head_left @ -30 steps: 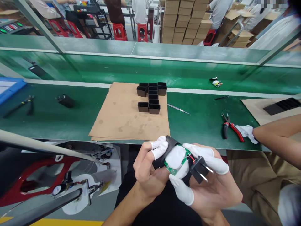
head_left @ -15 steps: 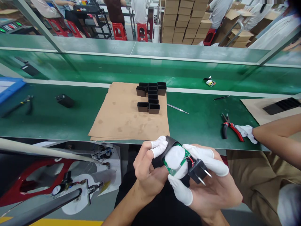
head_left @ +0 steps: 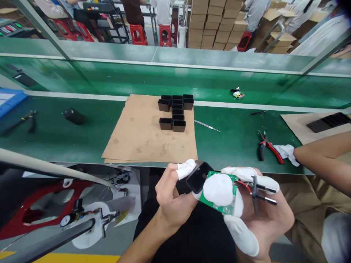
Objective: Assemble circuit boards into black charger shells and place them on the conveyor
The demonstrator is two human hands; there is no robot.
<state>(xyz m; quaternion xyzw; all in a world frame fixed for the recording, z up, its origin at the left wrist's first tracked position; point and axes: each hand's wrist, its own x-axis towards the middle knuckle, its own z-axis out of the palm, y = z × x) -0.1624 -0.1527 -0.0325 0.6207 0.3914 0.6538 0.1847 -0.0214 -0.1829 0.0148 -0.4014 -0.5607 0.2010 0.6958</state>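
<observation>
My left hand (head_left: pixel 175 197), with white finger cots, grips a black plastic case (head_left: pixel 199 178), its open end facing right. My right hand (head_left: pixel 263 208), also in white finger cots, holds a green circuit board (head_left: pixel 229 209) by its right side. A large white pad or blob (head_left: pixel 218 189) covers most of the board. The board's left edge is at the mouth of the case, and I cannot tell whether they touch. Red and dark wires (head_left: pixel 245 185) run from the board to a black two-pin plug (head_left: pixel 255 195), which lies against my right fingers.
Several open black cases (head_left: pixel 179 126) stand on a cardboard sheet (head_left: pixel 137 135) on the green bench. A metal file (head_left: pixel 207 126) and red-handled pliers (head_left: pixel 270 148) lie to its right. A co-worker's arm (head_left: pixel 323 151) reaches in from the right. Another black case (head_left: pixel 73 116) lies at left.
The board has moved right and come out of the case, showing more of its face. The plug has turned edge-on, its pins pointing right. The case's open end now faces me more.
</observation>
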